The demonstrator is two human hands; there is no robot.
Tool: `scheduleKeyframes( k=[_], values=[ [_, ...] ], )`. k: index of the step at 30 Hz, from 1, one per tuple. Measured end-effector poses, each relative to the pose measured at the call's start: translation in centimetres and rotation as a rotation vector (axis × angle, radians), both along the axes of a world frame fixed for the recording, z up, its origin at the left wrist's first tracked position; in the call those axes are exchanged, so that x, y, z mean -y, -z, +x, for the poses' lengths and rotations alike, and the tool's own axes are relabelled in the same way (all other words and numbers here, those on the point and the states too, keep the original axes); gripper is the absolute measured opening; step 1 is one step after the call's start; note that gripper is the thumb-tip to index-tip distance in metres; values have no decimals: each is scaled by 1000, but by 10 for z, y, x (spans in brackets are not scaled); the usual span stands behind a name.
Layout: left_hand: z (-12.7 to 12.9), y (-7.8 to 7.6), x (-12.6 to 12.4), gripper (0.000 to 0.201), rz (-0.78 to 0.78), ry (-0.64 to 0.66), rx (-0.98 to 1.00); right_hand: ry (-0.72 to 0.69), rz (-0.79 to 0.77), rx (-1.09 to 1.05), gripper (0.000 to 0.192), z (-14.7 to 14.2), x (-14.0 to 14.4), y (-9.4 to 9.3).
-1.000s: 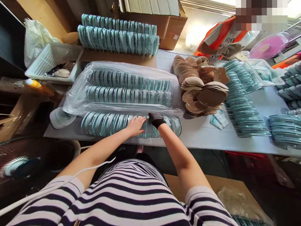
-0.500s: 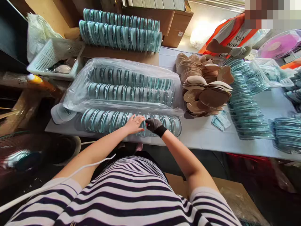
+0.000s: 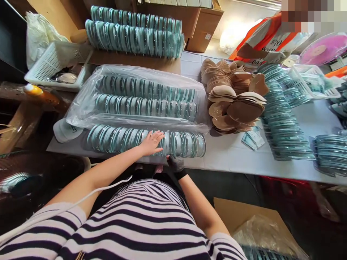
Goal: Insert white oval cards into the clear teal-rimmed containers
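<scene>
Resting flat and open, fingers spread, the bare left hand [image 3: 151,143] lies on top of the near row of round clear cases [image 3: 146,141], a long line of teal-edged discs standing on edge along the near side of the white table [image 3: 230,155]. The right hand [image 3: 175,163], in a dark knitted glove, sits at the table's near edge just below that row, its fingertips by the lower rim of the cases; whether it is closed or open on anything cannot be told from this angle. Just beyond the row, a clear plastic bag [image 3: 89,104] holds two more rows of the same cases, lying side by side. Farther back, on a cardboard sheet, two bare rows of cases [image 3: 134,34] stand in front of a brown carton [image 3: 200,30]. To the left sits a white perforated basket [image 3: 51,65]. To the right of the bag is a heap of beige pads [image 3: 234,104], and beyond it overlapping lines of flat teal cases [image 3: 284,126]. At the far right, another person in an orange vest [image 3: 260,36] stands at the table.
</scene>
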State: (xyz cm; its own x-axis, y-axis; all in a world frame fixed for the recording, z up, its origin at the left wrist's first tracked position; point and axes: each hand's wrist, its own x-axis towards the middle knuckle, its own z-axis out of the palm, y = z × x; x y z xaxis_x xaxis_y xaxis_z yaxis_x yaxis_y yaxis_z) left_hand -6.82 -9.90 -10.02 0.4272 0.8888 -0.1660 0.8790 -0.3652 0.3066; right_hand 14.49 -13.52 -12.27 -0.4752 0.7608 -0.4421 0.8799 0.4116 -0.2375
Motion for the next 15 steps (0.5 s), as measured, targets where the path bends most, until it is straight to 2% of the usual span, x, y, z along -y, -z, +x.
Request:
scheduleKeyframes(
  k=[3,4,7,9,11,15],
  values=[
    [25,-1,-7,78,8,39,20,135,155,49,41,10,-58,-32],
    [34,0,-10,79,-3,37,15,122,172,95,41,9,-81,-42],
    [55,4,-16,78,-19,7,-28,-18,75,175,32,-12,-136,-65],
    [60,8,-17,76,1,11,-54,-94,17,164,23,-29,-154,-71],
    [59,11,-17,76,28,19,-66,-154,-20,145,22,-40,-161,-72],
    [58,12,-21,76,22,-31,-83,-234,-77,107,23,-33,-166,-67]
  ],
)
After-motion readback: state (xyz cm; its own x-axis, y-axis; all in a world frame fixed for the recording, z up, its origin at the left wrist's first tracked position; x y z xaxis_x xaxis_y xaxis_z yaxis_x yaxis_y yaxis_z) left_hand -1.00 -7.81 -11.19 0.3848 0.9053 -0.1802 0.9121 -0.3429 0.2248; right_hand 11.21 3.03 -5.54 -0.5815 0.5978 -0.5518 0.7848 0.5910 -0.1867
